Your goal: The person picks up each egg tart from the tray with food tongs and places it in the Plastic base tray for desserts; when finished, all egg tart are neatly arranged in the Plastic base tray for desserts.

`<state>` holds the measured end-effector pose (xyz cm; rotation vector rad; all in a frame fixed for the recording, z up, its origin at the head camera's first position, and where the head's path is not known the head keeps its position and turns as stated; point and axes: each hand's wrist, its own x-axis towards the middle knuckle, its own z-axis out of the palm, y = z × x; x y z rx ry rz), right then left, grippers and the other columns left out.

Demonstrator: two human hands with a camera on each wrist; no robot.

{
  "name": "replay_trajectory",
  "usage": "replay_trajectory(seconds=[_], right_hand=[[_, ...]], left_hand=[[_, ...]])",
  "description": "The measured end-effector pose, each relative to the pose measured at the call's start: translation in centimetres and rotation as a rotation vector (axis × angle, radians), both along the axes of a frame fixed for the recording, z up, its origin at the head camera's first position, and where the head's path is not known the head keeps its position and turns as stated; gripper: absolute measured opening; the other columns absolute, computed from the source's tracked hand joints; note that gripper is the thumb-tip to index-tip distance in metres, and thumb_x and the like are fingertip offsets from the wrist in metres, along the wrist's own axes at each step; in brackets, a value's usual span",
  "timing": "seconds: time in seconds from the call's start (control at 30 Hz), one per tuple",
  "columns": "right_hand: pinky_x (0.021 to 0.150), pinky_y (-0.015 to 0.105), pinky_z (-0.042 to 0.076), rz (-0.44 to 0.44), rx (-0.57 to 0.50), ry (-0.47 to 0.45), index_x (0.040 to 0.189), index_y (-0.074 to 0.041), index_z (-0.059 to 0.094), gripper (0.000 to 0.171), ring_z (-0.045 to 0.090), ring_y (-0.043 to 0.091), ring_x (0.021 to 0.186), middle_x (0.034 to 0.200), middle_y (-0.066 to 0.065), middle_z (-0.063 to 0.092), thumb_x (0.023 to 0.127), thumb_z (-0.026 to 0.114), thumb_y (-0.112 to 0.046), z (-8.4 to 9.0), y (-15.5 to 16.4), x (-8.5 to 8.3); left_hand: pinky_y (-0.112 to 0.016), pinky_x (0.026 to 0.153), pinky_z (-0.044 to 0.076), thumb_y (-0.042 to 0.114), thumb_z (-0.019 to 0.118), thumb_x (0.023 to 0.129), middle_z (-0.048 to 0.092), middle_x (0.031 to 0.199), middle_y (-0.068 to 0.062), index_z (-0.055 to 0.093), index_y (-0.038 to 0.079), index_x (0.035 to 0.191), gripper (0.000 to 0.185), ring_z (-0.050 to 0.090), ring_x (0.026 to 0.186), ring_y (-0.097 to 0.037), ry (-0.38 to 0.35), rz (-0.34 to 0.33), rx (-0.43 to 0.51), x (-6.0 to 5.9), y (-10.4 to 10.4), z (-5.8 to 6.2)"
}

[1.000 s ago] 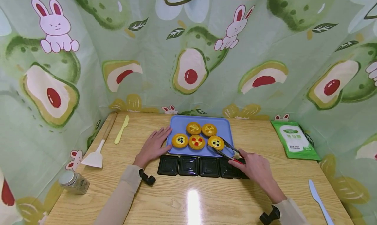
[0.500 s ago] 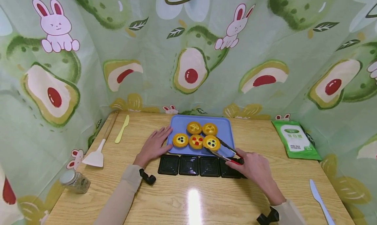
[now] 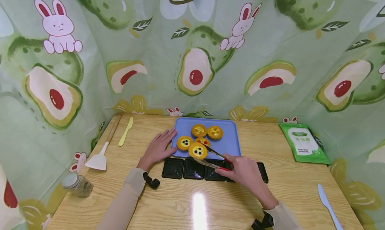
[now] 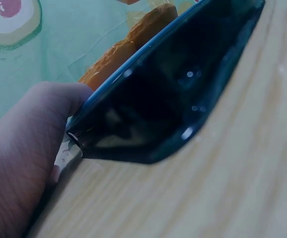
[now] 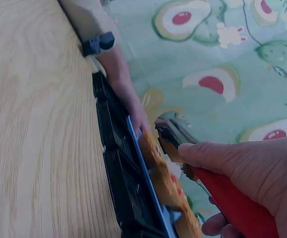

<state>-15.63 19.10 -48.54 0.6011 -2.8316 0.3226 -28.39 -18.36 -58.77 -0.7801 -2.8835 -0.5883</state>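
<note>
Blue tray: lies flat on the wooden table towards the rear, before the avocado-print cloth.
Left hand: at the tray's left side; fingers straight and pointing away from the body, thumb set apart from them. The left wrist view shows the thumb against the tray's rim.
Right hand: fingers clamped round the red-handled tongs.
Tongs: jaws gripping 1 tart, 1 arm on either side of it.
Gripped tart: dark-dotted face up; in the head view it overlaps the tray's near edge and partly covers the red-topped tart. Whether it touches that tart cannot be told.
Other tarts on tray: 1 dark-dotted tart at the near left, beside the red-topped 1; 2 yellow-topped tarts side by side behind.
Black containers: row of 5 along the tray's near edge; the 4th from the left is largely hidden by the right hand.
Left side of table: white-headed spatula with wooden handle, yellow knife near it, lidded jar nearer the body.
Right side of table: green-and-white packet at the rear, pale blue knife nearer the body.
Sleeves: beige, 1 black device at each wrist.
</note>
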Motion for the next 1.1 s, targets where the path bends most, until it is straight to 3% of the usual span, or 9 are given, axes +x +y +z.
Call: replay_trajectory(seconds=[0.13, 0.37, 0.47, 0.6, 0.73, 0.97, 1.1], right_hand=[[0.04, 0.024, 0.018, 0.031, -0.01, -0.023, 0.097, -0.022, 0.068, 0.05, 0.027, 0.008, 0.043, 0.053, -0.012, 0.033, 0.081, 0.078, -0.068, 0.1, -1.3, 0.0], [0.045, 0.023, 0.014, 0.128, -0.05, -0.001, 0.084, -0.022, 0.064, 0.048, 0.022, 0.005, 0.049, 0.059, -0.013, 0.02, 0.078, 0.082, -0.066, -0.3, -3.7, 0.0], [0.045, 0.022, 0.017, 0.154, -0.039, -0.003, 0.094, -0.024, 0.072, 0.047, 0.026, 0.005, 0.049, 0.06, -0.014, 0.022, 0.077, 0.082, -0.067, -0.6, -4.5, 0.1], [0.041, 0.023, 0.024, 0.158, -0.01, -0.03, 0.108, -0.025, 0.078, 0.054, 0.033, 0.006, 0.048, 0.055, -0.014, 0.028, 0.077, 0.081, -0.069, -1.0, -5.6, 0.1], [0.04, 0.026, 0.029, 0.145, -0.002, -0.045, 0.111, -0.026, 0.079, 0.056, 0.04, 0.007, 0.047, 0.054, -0.013, 0.042, 0.076, 0.08, -0.07, -1.6, -6.4, 0.1], [0.04, 0.027, 0.032, 0.137, -0.001, -0.056, 0.124, -0.027, 0.078, 0.065, 0.056, 0.013, 0.052, 0.062, -0.003, 0.064, 0.077, 0.079, -0.071, -2.5, -7.1, 0.3], [0.039, 0.027, 0.032, 0.14, 0.003, -0.063, 0.124, -0.026, 0.078, 0.065, 0.055, 0.012, 0.053, 0.067, -0.002, 0.068, 0.077, 0.079, -0.071, -2.7, -7.2, 0.4]], left_hand=[[-0.051, 0.129, 0.016, 0.062, 0.049, 0.1, 0.022, 0.173, 0.002, 0.026, 0.02, 0.167, 0.082, 0.02, 0.16, -0.027, -0.001, 0.006, -0.004, 0.0, 0.0, 0.0], [-0.051, 0.129, 0.015, 0.065, 0.047, 0.101, 0.019, 0.174, 0.003, 0.024, 0.023, 0.168, 0.083, 0.018, 0.161, -0.026, 0.0, 0.012, -0.01, -0.1, -0.1, -0.1], [-0.051, 0.129, 0.015, 0.065, 0.046, 0.101, 0.017, 0.174, 0.005, 0.023, 0.023, 0.168, 0.083, 0.017, 0.161, -0.026, 0.001, 0.007, -0.016, -0.2, -0.1, -0.2], [-0.051, 0.129, 0.014, 0.065, 0.047, 0.101, 0.017, 0.174, 0.006, 0.023, 0.023, 0.168, 0.083, 0.017, 0.161, -0.026, -0.005, 0.006, -0.017, 0.0, 0.0, -0.1], [-0.052, 0.129, 0.014, 0.063, 0.049, 0.101, 0.02, 0.174, 0.003, 0.025, 0.021, 0.168, 0.083, 0.018, 0.161, -0.028, -0.009, -0.001, 0.002, 0.1, 0.0, 0.1], [-0.052, 0.129, 0.014, 0.065, 0.047, 0.101, 0.019, 0.174, 0.005, 0.022, 0.024, 0.169, 0.083, 0.016, 0.161, -0.026, -0.008, 0.006, -0.016, -0.1, -0.1, -0.2], [-0.05, 0.129, 0.013, 0.066, 0.046, 0.101, 0.017, 0.175, 0.006, 0.019, 0.027, 0.169, 0.083, 0.014, 0.161, -0.023, -0.02, 0.009, -0.024, -0.2, -0.1, -0.3]])
